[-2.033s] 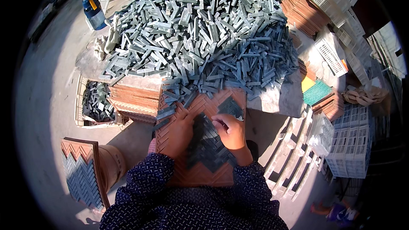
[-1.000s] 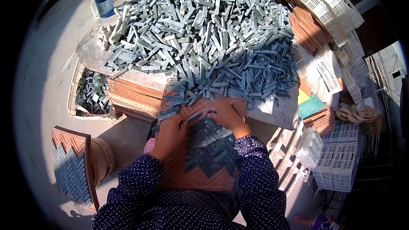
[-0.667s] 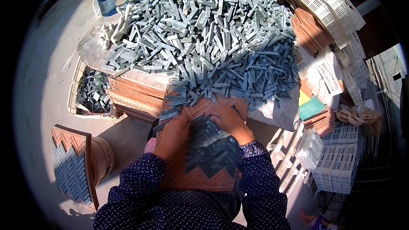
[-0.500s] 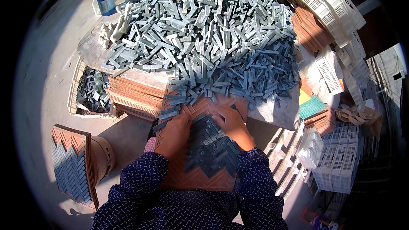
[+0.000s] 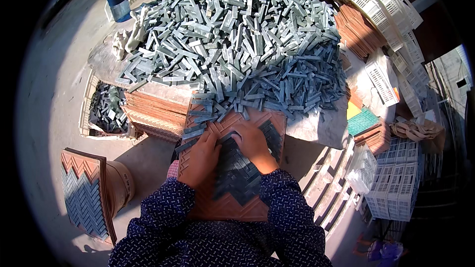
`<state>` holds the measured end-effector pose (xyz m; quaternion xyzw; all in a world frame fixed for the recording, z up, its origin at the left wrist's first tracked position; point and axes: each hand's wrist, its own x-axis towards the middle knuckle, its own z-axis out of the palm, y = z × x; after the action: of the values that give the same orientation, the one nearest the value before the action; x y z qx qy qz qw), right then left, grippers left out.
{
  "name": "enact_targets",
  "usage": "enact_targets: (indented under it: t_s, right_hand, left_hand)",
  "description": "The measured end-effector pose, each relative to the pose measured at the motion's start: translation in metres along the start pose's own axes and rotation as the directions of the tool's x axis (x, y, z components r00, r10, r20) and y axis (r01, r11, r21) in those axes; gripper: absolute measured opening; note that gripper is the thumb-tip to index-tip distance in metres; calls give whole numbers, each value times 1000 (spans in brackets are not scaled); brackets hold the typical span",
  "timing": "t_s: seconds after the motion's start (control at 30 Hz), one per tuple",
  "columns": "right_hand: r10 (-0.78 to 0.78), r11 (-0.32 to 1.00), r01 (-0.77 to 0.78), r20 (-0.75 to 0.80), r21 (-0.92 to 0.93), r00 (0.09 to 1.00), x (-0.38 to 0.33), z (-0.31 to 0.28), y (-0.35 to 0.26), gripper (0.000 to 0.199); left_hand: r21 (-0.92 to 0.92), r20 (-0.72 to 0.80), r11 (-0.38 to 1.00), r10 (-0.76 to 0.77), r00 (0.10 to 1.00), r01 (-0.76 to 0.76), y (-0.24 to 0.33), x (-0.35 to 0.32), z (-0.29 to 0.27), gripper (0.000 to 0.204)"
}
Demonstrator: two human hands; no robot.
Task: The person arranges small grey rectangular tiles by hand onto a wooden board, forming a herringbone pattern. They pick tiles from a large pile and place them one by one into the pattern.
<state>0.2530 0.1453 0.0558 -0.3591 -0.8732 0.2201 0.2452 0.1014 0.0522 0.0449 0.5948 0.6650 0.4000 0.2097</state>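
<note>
The person's 2 bare hands come up from the lower edge in dark patterned sleeves (image 5: 166,202), both with palms down over the herringbone board (image 5: 240,210) at the centre of the frame. The left hand (image 5: 200,158) lies at the board's left side, its fingers close together and pointing up the frame; I can't tell from here whether they pinch anything. The right hand (image 5: 251,144) bends in toward the upper left, its fingers curled down and the thumb below them; their tips are too hidden to say what they grip. The board's long axis runs nearly up and down the frame, its far end meeting the heap of grey-green strips (image 5: 237,39). It is reddish brown with raised zigzag ridges, and dark slate strips (image 5: 241,175) fill its middle, ending in a jagged lower edge.
</note>
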Motion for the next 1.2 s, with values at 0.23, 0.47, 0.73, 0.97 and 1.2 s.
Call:
enact_targets:
  t_s: [0.23, 0.47, 0.73, 0.97, 1.2]
  right_hand:
    - [-41, 983, 27, 74, 183, 996, 5, -6, 10, 20]
    - [-74, 982, 37, 199, 185, 977, 16, -16, 15, 16]
    - [127, 973, -145, 104, 178, 986, 16, -24, 13, 16]
    - [105, 993, -114, -188, -36, 976, 21, -29, 28, 14]
    - [113, 967, -162, -240, -196, 964, 25, -6, 29, 23]
  left_hand:
    - [-39, -17, 998, 47, 999, -47, -9, 4, -1, 19]
    - [-74, 21, 993, 93, 995, -91, 1, 3, -7, 22]
    - [76, 63, 982, 171, 983, -175, -5, 0, -3, 30]
    - [77, 45, 973, 214, 976, -217, 1, 1, -2, 34]
    - [146, 40, 945, 288, 957, -291, 0, 8, 11, 31]
